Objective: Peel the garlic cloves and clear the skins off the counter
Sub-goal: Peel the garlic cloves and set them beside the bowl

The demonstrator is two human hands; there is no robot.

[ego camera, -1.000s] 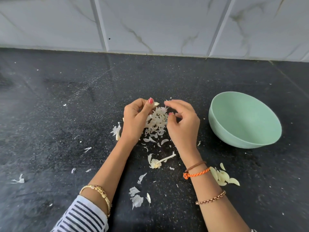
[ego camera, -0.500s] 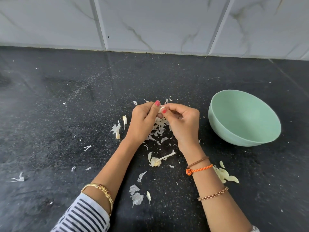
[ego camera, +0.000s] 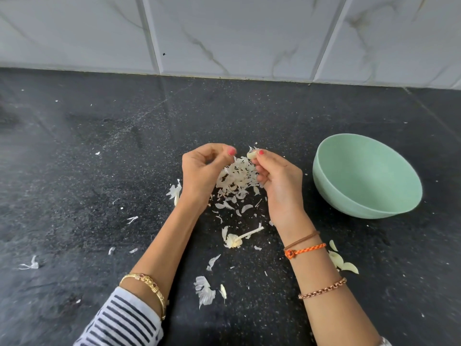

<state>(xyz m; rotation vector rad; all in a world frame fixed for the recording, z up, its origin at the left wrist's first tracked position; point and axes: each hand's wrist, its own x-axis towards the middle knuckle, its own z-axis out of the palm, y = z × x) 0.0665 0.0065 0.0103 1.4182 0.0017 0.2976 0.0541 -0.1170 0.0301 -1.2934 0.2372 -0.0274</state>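
My right hand (ego camera: 279, 181) pinches a pale garlic clove (ego camera: 251, 154) between thumb and fingertips. My left hand (ego camera: 203, 171) hovers a little to the left of it, fingers curled toward the thumb, with nothing clearly in them. Under and between both hands lies a heap of papery garlic skins (ego camera: 237, 179) on the black counter (ego camera: 99, 171). More skin flakes (ego camera: 205, 290) lie nearer to me, and a bare garlic stem (ego camera: 239, 238) rests between my forearms. Several peeled cloves (ego camera: 343, 263) lie just right of my right wrist.
A mint-green bowl (ego camera: 399, 201) stands on the counter to the right of my right hand; its inside looks bare. A white marbled tile wall (ego camera: 224, 33) closes off the back. Stray skin bits (ego camera: 30, 264) lie at the far left.
My hands were pressed together on the clove half a second ago; they have now drawn apart. The clove stays in my right hand, and the skin heap shows between them again.
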